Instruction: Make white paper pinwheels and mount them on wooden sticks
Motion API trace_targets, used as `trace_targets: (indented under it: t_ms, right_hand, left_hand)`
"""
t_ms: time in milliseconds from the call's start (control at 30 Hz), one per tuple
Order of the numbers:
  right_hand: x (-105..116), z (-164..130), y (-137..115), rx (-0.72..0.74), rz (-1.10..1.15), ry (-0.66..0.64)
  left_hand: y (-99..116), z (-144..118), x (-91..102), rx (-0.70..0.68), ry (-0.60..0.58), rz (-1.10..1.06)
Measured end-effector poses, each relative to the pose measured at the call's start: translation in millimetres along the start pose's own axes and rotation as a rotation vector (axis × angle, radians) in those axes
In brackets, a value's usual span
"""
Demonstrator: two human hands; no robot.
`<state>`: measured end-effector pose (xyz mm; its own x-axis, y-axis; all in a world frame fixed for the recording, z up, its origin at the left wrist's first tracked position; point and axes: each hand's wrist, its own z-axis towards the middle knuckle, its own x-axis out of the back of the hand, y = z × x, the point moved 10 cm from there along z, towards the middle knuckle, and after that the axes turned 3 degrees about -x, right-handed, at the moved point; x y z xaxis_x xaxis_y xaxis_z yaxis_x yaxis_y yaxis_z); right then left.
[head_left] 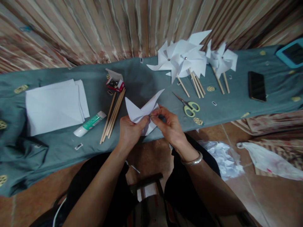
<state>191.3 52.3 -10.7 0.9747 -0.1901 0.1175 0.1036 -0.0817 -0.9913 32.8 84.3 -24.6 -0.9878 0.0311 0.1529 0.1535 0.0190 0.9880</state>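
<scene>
Two hands, left hand point(129, 130) and right hand point(169, 126), each grip pinched on a folded white paper pinwheel point(142, 112) above the counter point(146, 85) edge; keeping the gathered corners aligned at centre seems wise.

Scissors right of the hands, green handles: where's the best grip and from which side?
Grip the scissors by the green loops, coming from the near right. They lie flat and closed on the grey cloth, loops toward the table's near edge, blade tips pointing up-left. The right hand is nearest, but like the left hand it is pinching the folded paper.
</scene>
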Motion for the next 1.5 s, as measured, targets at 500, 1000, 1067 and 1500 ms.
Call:
trace_targets:
  t_ms: [500,1000,1067,1500]
  right_hand:
    - [-2,-1,0,0.009,0.013,0.017]
    - [-5,-2,3,-0.03,0.073,-0.023]
    - [-5,-2,3,-0.031,0.078,-0.027]
    - [-7,-3,2,-0.028,0.077,-0.021]
  left_hand:
    - [-8,-1,0.8,0.137,0.069,-0.16]
    - [-9,-2,0.9,0.126,0.063,-0.174]
    - [-9,-2,1.0,0.117,0.061,-0.17]
    - [1,-2,2.0,0.061,0.027,-0.058]
